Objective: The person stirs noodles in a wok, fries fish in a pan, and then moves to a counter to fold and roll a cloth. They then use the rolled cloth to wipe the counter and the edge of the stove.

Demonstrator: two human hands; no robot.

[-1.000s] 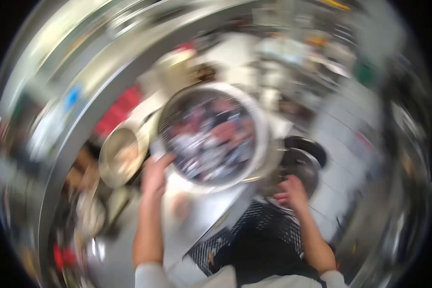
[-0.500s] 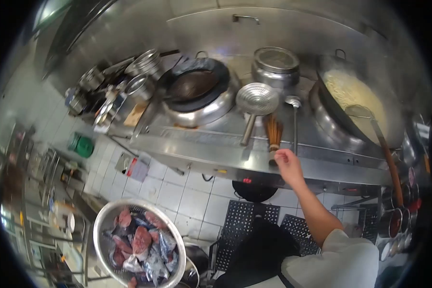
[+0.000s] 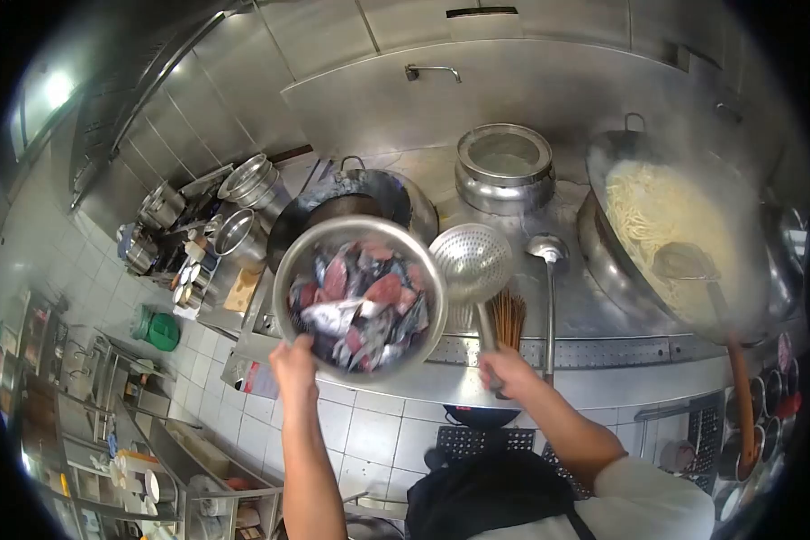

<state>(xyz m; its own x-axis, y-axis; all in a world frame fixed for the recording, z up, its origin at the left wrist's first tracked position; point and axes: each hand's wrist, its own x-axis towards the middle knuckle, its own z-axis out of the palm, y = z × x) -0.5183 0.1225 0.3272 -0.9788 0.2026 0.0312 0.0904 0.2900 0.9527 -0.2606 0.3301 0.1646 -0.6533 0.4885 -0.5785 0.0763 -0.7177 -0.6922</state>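
Raw fish pieces (image 3: 360, 310) lie in the metal bowl (image 3: 437, 306) that my left hand (image 3: 295, 364) grips by its near-left rim, before a black wok (image 3: 288, 229). My right hand (image 3: 510, 371) is closed round the perforated strainer's (image 3: 471, 261) handle, near a bamboo brush (image 3: 508, 319) and ladle (image 3: 547, 247) on the steel surface (image 3: 578, 310). To the right, noodles (image 3: 643, 216) fill a steaming wok (image 3: 605, 151).

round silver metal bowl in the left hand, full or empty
Partly full: chunks of pink and silvery fish lie inside the round silver metal bowl, its bare inner wall showing around them.
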